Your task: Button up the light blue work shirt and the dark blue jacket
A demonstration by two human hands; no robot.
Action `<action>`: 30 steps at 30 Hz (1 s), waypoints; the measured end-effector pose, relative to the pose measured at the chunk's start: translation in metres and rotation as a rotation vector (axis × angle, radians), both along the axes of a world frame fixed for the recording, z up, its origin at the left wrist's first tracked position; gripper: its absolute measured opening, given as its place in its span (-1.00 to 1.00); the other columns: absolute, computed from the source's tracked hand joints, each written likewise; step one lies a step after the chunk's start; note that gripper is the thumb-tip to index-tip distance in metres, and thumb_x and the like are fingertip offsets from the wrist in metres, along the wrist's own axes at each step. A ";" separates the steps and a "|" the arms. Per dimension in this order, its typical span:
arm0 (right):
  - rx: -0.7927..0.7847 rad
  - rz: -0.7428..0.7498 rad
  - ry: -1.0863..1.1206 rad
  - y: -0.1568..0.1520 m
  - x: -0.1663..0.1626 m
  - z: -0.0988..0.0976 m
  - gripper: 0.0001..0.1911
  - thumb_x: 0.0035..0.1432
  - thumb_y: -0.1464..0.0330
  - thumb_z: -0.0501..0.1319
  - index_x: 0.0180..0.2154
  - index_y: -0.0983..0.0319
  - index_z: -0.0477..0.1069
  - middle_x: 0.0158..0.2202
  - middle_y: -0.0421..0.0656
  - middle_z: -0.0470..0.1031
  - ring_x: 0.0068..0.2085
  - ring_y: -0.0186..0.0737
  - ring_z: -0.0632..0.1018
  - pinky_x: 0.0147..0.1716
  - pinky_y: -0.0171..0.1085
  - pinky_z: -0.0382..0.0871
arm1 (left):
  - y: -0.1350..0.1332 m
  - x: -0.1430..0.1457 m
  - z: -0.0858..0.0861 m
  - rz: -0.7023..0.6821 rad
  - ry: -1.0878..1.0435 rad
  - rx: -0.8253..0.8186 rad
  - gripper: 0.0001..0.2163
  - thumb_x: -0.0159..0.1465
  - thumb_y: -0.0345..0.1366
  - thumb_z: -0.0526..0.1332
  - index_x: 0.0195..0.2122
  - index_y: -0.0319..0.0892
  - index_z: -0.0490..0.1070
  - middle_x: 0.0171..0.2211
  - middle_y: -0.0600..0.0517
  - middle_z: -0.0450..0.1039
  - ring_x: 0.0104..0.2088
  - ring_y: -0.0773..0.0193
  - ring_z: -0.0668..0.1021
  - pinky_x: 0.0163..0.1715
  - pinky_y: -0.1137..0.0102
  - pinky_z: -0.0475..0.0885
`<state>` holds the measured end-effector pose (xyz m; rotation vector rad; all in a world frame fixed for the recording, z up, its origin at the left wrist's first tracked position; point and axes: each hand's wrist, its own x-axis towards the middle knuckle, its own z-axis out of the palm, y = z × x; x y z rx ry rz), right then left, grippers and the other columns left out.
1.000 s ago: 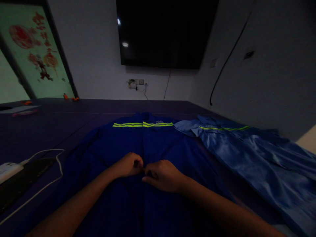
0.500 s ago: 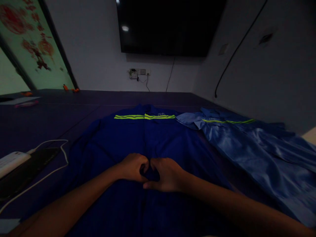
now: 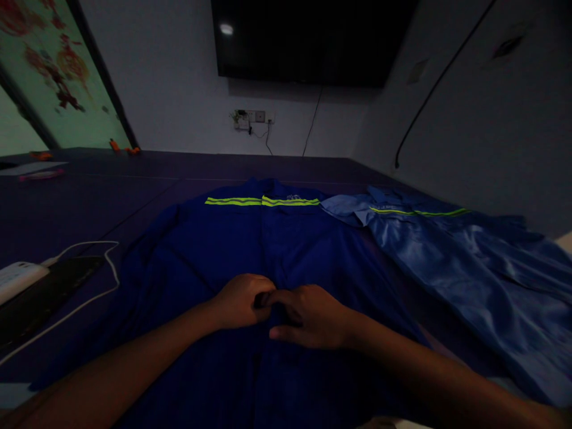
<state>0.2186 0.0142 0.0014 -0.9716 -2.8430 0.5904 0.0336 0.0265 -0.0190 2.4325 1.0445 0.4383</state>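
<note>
A dark blue work jacket [image 3: 214, 238] with a yellow-green and grey chest stripe lies spread out, front side up, its collar at the far end. My left hand [image 3: 245, 301] is closed on the front edge at the middle of the jacket; its fingertips are partly hidden. Right beside it is my right hand [image 3: 313, 316], its thumb apart from the curved fingers and its index finger reaching across to the left hand's fingers. No object shows between the right thumb and fingers. The dim light hides any buttons.
A lighter blue jacket [image 3: 429, 256] lies on the right, its sleeve touching the dark one. At left are a white power strip [image 3: 22, 280], a white cable [image 3: 114, 268] and a dark flat object [image 3: 58, 292]. A television [image 3: 308, 42] hangs on the far wall.
My right index finger has stretched left over the left hand's fingertips. The left hand has closed more tightly. The camera view has tilted slightly down.
</note>
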 end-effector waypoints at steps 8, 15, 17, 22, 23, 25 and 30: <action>-0.013 -0.168 0.171 0.006 0.005 -0.002 -0.59 0.05 0.04 0.09 -0.40 0.27 0.39 -0.63 -0.25 0.33 -0.61 -0.45 0.31 -0.62 -0.43 -0.01 | 0.000 -0.004 0.002 -0.038 -0.081 -0.087 -0.76 -0.04 -0.16 0.28 -0.48 -0.22 0.35 -0.51 0.10 0.36 -0.51 0.42 0.37 -0.54 0.53 0.17; -0.179 -0.312 0.347 0.017 0.012 -0.003 -0.73 -0.02 0.24 0.19 -0.58 0.31 0.31 -0.68 -0.29 0.24 -0.63 -0.50 0.24 -0.65 -0.46 -0.01 | -0.002 -0.004 0.008 0.015 0.003 -0.134 -0.97 -0.02 -0.43 0.14 -0.55 -0.22 0.35 -0.60 0.13 0.33 -0.57 0.45 0.34 -0.58 0.55 0.14; -0.276 -0.288 0.394 0.019 0.013 -0.004 -0.88 -0.05 0.36 0.19 -0.44 0.31 0.35 -0.65 -0.31 0.27 -0.62 -0.49 0.27 -0.64 -0.48 0.03 | 0.000 -0.006 0.009 0.052 0.036 -0.143 -0.97 -0.06 -0.44 0.13 -0.57 -0.21 0.33 -0.61 0.13 0.32 -0.58 0.45 0.33 -0.60 0.54 0.12; -0.402 -0.287 0.403 0.020 0.013 -0.008 -0.70 -0.08 0.49 0.14 -0.20 0.28 0.30 -0.61 -0.33 0.32 -0.61 -0.49 0.32 -0.63 -0.51 0.09 | 0.002 -0.009 0.011 0.120 0.104 -0.125 -0.99 -0.08 -0.40 0.14 -0.58 -0.19 0.31 -0.62 0.13 0.32 -0.59 0.42 0.33 -0.62 0.52 0.09; -0.392 -0.301 0.392 0.019 0.012 -0.010 -0.67 -0.07 0.49 0.13 -0.17 0.27 0.29 -0.60 -0.33 0.33 -0.61 -0.49 0.32 -0.64 -0.51 0.08 | 0.002 -0.009 0.011 0.125 0.106 -0.127 -0.99 -0.08 -0.40 0.13 -0.58 -0.19 0.31 -0.61 0.13 0.32 -0.58 0.42 0.33 -0.62 0.52 0.09; -0.329 -0.340 0.371 0.019 0.012 -0.012 -0.63 -0.07 0.50 0.13 -0.13 0.26 0.29 -0.60 -0.31 0.35 -0.61 -0.48 0.33 -0.64 -0.50 0.09 | 0.001 -0.009 0.011 0.127 0.090 -0.136 -0.98 -0.08 -0.41 0.13 -0.56 -0.19 0.30 -0.60 0.12 0.32 -0.58 0.42 0.33 -0.61 0.52 0.09; -0.230 -0.408 0.354 0.020 0.014 -0.011 -0.54 -0.13 0.47 0.22 -0.09 0.25 0.32 -0.54 -0.28 0.39 -0.55 -0.44 0.39 -0.59 -0.47 0.15 | -0.001 -0.006 0.011 0.076 -0.050 -0.126 -0.83 -0.07 -0.47 0.12 -0.40 -0.18 0.30 -0.52 0.13 0.33 -0.55 0.44 0.33 -0.57 0.54 0.15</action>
